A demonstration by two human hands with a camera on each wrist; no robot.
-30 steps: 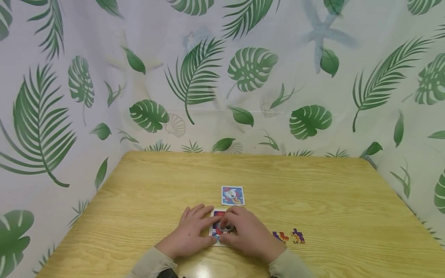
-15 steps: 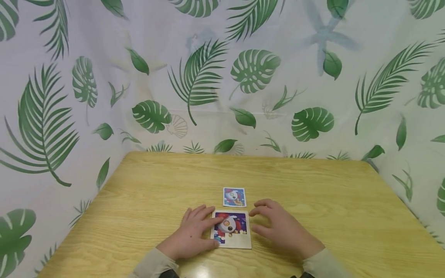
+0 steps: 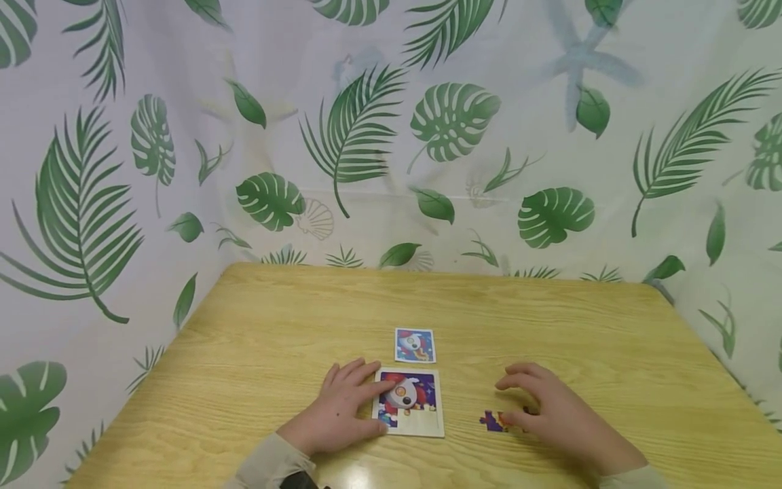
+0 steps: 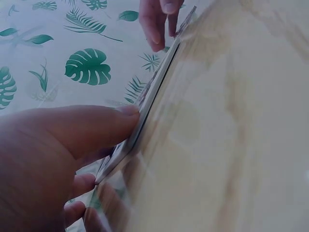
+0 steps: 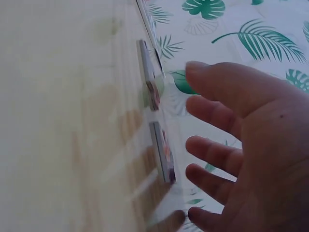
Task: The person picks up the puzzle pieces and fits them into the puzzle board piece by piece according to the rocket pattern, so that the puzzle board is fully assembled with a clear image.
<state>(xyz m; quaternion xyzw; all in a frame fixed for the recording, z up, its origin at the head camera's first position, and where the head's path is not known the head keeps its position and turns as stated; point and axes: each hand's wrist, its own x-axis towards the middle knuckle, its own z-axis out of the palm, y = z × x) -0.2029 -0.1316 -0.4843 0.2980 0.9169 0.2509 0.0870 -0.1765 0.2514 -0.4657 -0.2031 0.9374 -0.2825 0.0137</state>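
A square jigsaw puzzle (image 3: pixel 421 424) lies flat in its pale frame, showing a white rocket picture with bare board at the lower right. My left hand (image 3: pixel 342 411) rests over its left side, index fingertip on the picture and thumb at the lower left corner. In the left wrist view, the thumb (image 4: pixel 116 121) presses along the frame's edge. To the right, my right hand (image 3: pixel 552 411) hovers with spread fingers over loose puzzle pieces (image 3: pixel 491 421), partly hiding them. In the right wrist view, the pieces (image 5: pixel 161 152) lie on the table apart from the fingertips, and nothing is held.
A small picture card (image 3: pixel 415 345) with a similar rocket lies just beyond the puzzle. The wooden table (image 3: pixel 293 319) runs back to a white cloth (image 3: pixel 366 231) printed with green leaves, which also hangs along both sides.
My right hand has left the puzzle and moved right to the loose pieces, uncovering a piece-filled picture area. My left hand has stayed on the puzzle's left side.
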